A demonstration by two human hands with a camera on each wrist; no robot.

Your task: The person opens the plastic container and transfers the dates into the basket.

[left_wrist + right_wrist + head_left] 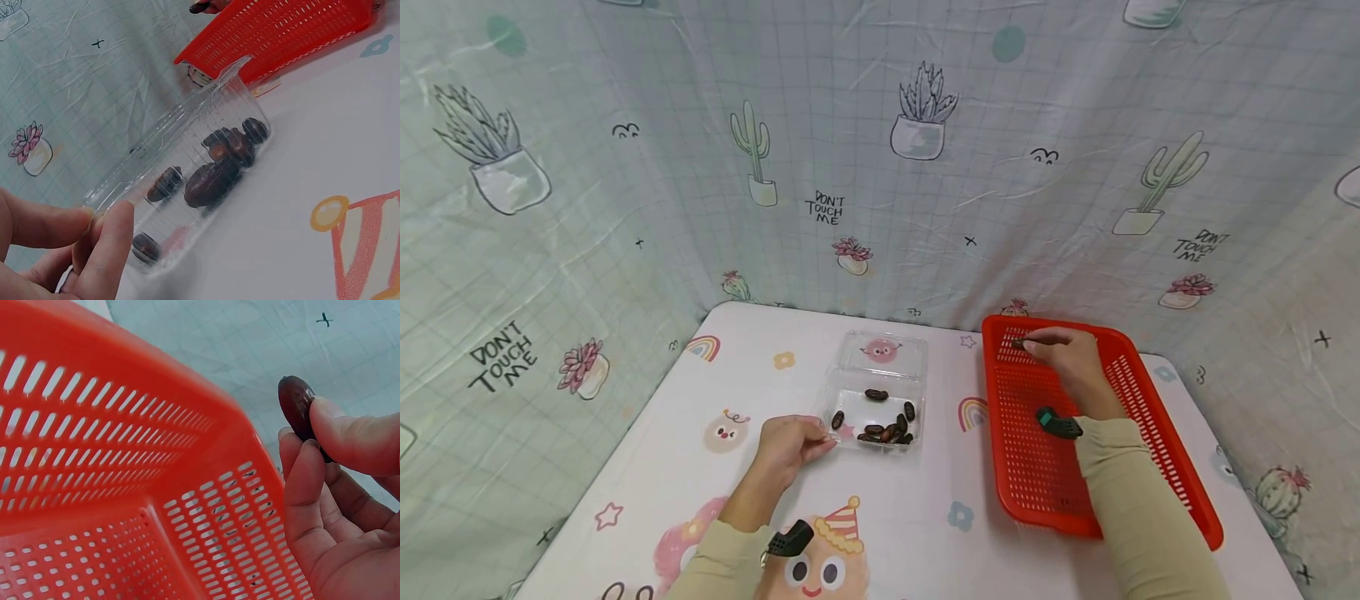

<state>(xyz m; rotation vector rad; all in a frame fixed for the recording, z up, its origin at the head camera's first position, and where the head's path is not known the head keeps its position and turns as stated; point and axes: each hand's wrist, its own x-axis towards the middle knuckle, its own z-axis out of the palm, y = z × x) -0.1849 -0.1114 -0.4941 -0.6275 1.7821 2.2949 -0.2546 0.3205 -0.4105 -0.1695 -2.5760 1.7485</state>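
Observation:
My right hand [1078, 367] pinches a dark brown date [297, 406] between thumb and fingertips, over the far left part of a red plastic basket [1000, 450]. In the right wrist view the date appears above the basket's slotted rim. At the left, my left hand [790, 446] pinches the near left edge of a clear plastic clamshell box [187, 119] between thumb and finger. The box's lid [850, 354] lies folded back, away from me. Several dates [887, 432] sit in the box, most bunched along its near right side, with a lone date [838, 420] by my left hand.
The white cartoon-print table [715, 483] extends around the box and basket. Behind it hangs a pale cloth [850, 125] printed with cacti. Black wrist cameras, a left one [792, 538] and a right one [1058, 422], sit on my wrists.

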